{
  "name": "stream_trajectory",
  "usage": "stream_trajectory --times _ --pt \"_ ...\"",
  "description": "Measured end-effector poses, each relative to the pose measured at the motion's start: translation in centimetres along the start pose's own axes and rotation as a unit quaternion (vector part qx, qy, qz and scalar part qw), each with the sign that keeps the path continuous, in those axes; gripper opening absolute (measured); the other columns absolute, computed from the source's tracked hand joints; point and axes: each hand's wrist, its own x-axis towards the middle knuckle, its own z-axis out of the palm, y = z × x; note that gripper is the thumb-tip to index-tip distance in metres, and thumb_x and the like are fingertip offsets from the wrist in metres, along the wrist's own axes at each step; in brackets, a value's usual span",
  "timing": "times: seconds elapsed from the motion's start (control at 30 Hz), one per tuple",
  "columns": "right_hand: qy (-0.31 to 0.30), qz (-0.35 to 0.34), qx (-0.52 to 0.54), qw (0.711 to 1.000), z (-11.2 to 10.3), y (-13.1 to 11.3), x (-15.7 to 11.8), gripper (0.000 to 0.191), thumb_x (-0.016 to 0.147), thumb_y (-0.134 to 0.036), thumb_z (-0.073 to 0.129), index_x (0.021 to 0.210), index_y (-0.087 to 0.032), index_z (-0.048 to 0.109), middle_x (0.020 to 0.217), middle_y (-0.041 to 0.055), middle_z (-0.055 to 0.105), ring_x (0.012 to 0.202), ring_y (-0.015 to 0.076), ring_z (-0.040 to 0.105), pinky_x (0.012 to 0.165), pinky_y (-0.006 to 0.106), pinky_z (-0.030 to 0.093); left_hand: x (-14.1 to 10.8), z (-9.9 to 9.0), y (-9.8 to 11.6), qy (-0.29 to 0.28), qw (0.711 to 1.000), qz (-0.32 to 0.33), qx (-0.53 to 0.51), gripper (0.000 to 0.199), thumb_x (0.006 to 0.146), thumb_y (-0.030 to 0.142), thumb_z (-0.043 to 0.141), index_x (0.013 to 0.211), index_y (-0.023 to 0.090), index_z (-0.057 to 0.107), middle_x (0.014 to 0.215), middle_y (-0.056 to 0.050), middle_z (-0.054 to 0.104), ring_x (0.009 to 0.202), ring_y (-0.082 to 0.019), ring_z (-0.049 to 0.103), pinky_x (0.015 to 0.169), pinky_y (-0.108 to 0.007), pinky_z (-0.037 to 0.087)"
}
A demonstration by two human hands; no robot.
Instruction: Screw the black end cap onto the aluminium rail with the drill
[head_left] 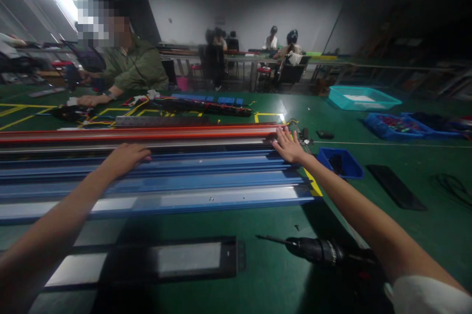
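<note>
Long blue rails (177,179) lie side by side on the green table, beyond them a dark and silver rail (206,143) and a red-orange rail (191,132). My left hand (125,160) rests palm down across the dark and silver rail and the nearest blue one, its fingers lying forward and slightly bent. Near the rails' right ends, my right hand (289,146) lies with fingers spread against the red-orange rail's end. Neither hand visibly grasps anything. Closer to me are a black-framed panel (191,258) and a black power drill (313,250) with a long bit.
Right of the rails are a small blue bin (341,164), a flat black piece (396,187), a turquoise tray (363,99) and blue trays of small parts (394,126). Wire bundles (206,106) lie behind the rails. A co-worker in a green jacket (142,66) reaches onto the table's far left.
</note>
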Motion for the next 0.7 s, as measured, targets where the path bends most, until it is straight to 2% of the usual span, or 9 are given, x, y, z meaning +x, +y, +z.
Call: stream_trajectory --times 0.13,0.4,0.53,0.6,0.7 --pt "-0.007 -0.005 -0.001 1.000 -0.1 0.0 0.5 0.086 0.113 -0.062 0.016 0.181 -0.011 0.004 0.187 0.0083 0.006 0.173 0.0339 -0.004 0.139 0.062 0.001 0.2 0.0 0.1 0.030 0.999 -0.001 0.012 0.027 0.106 0.036 0.056 0.109 0.018 0.077 0.113 -0.015 0.078 0.111 -0.031 0.068 0.088 -0.040 0.043" --pt "-0.018 -0.008 -0.004 1.000 -0.1 0.1 1.9 0.087 0.113 -0.065 0.018 0.182 -0.014 0.006 0.186 0.0096 0.012 0.173 0.0370 0.002 0.138 0.065 0.005 0.6 0.0 0.3 0.051 0.999 -0.008 0.014 0.020 0.104 0.023 0.056 0.106 0.018 0.075 0.106 -0.014 0.079 0.105 -0.030 0.068 0.090 -0.041 0.042" --pt "-0.010 -0.010 -0.005 1.000 -0.1 -0.1 2.0 0.087 0.113 -0.065 0.018 0.182 -0.013 0.010 0.186 0.0102 0.013 0.173 0.0374 0.002 0.138 0.065 0.005 0.7 -0.4 0.6 0.050 0.998 -0.021 0.014 0.023 0.106 0.025 0.053 0.108 0.016 0.074 0.108 -0.017 0.079 0.108 -0.032 0.068 0.096 -0.047 0.044" --pt "-0.005 -0.011 -0.005 1.000 -0.1 -0.1 2.0 0.086 0.113 -0.065 0.018 0.182 -0.013 0.012 0.186 0.0102 0.013 0.173 0.0369 0.004 0.139 0.065 0.004 0.7 -0.7 0.9 0.051 0.998 -0.028 0.016 0.028 0.107 0.025 0.050 0.118 0.014 0.074 0.117 -0.019 0.080 0.114 -0.033 0.068 0.102 -0.050 0.045" --pt "0.002 -0.012 -0.006 1.000 -0.1 -0.2 2.0 0.086 0.113 -0.063 0.017 0.181 -0.011 0.015 0.186 0.0118 0.015 0.173 0.0367 0.006 0.139 0.064 0.004 1.1 -0.8 1.0 0.052 0.998 -0.036 0.010 0.039 0.106 0.022 0.049 0.139 0.013 0.068 0.143 -0.023 0.072 0.132 -0.034 0.065 0.112 -0.054 0.045"
